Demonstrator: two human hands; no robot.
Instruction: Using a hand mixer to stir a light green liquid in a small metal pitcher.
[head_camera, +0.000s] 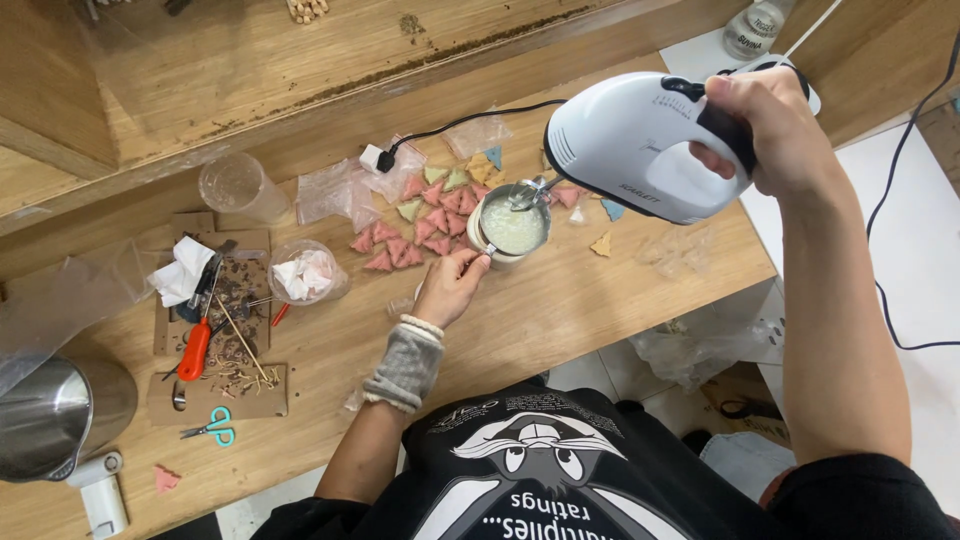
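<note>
Surface: wooden bench (560, 310) below a raised wooden ledge; white floor on the right side.
Right hand: my right hand (770, 125) is wrapped tight round the handle of the white hand mixer (640, 150), held tilted, its beaters (525, 195) dipped into the cup.
Left hand: my left hand (450, 285), wrist in a grey knitted cuff, has its fingers (470, 262) pinching the near rim of the white cup (510, 232) to steady it.
Cup contents: pale, creamy-greenish liquid (515, 228), looks smooth on top; I cannot tell whether the beaters are turning.
Progress (judgement): mixing is under way, with the liquid thin-looking and not yet whipped stiff.
Around cup: pink, green and yellow triangular pieces (420, 225) lie scattered just behind and beside it, out of their clear bags (335, 190).
Left of bench: cardboard sheet with chocolate shavings (235, 290), red-handled tool (195, 350), teal scissors (215, 425), steel kettle (55, 415).
Cord: black mixer lead (470, 115) runs to a white plug.
</note>
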